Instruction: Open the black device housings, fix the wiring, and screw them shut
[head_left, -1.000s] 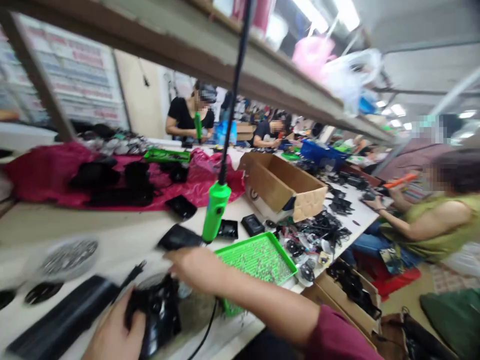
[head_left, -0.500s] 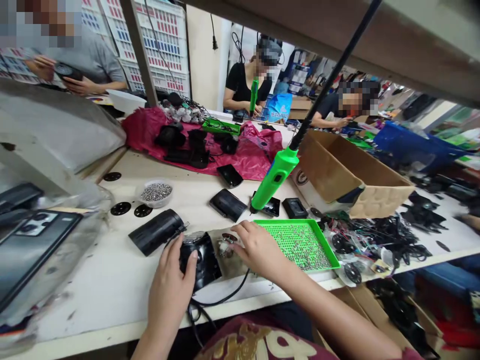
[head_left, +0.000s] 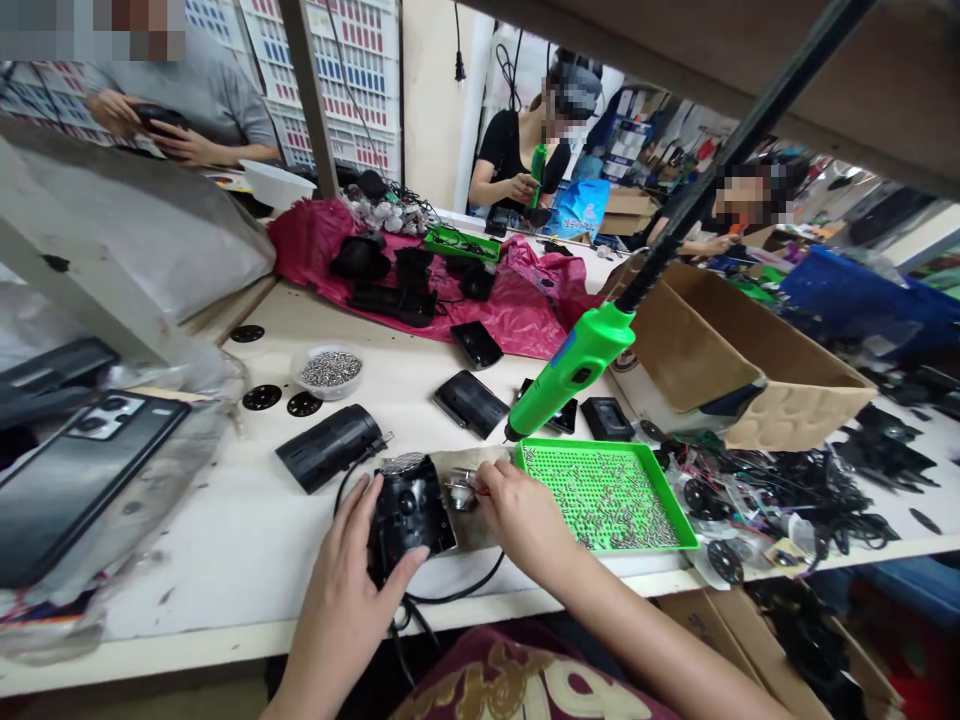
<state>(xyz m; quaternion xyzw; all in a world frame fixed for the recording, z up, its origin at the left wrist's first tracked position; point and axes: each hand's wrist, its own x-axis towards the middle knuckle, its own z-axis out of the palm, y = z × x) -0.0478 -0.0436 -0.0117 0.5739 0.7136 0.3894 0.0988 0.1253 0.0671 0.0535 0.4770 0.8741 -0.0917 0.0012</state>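
Observation:
My left hand (head_left: 356, 560) grips the side of a black plastic housing (head_left: 411, 510) near the table's front, thumb along its lower edge. Just right of it, my right hand (head_left: 517, 505) has its fingers pinched at a small silvery metal part (head_left: 461, 490) over a grey-brown pad (head_left: 480, 530). A black cable curls below the housing. Another black cylindrical shell (head_left: 330, 447) lies to the left. Above my right hand hangs a green electric screwdriver (head_left: 570, 372), its tip near the corner of a green tray (head_left: 690, 530) holding many screws.
A bowl of small metal pieces (head_left: 328, 370) and black discs (head_left: 262, 398) lie at the back left. An open cardboard box (head_left: 795, 410) stands right, beside tangled wires (head_left: 795, 500). Pink plastic (head_left: 525, 310) covers the back. Several people work beyond.
The view has shifted, so most things appear further right. The housing has been turned to show more of its inside. My left thumb has moved to its lower edge; my right fingers have closed together.

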